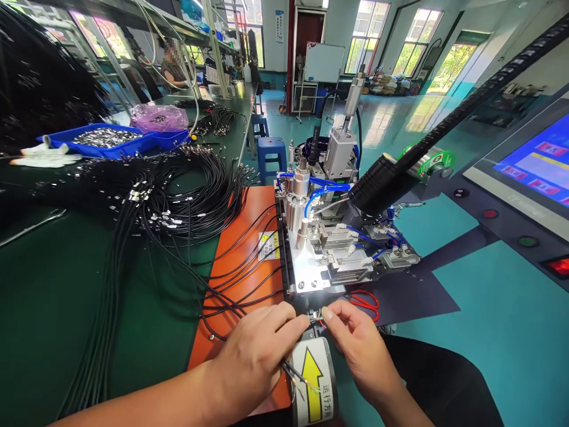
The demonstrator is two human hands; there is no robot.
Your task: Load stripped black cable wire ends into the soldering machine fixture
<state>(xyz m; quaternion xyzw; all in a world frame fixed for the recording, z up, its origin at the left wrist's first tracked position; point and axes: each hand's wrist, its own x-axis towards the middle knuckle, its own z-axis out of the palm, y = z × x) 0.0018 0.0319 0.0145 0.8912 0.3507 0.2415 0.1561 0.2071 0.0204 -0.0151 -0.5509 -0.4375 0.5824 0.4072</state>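
My left hand [262, 341] is closed around black cables [291, 370], whose stripped wire ends stick out below the palm. Its thumb and forefinger meet at a small metal connector [316, 315] at the machine's front edge. On the other side, my right hand [355, 341] pinches thin coloured wires at that connector, fingertips close to the left ones. How the wires sit in it is too small to tell. Just beyond both hands stands a bench machine [320, 255] with metal cylinders and blue air tubes. A white plate with a yellow arrow [313, 379] lies beneath my hands.
Several cables cross the orange board [249, 219] from a large coil of black cables [191, 190] on the green table [44, 308]. Blue trays [111, 151] hold small metal parts. A black lamp arm [444, 124] and a control screen [533, 166] stand right. A person [174, 68] sits far left.
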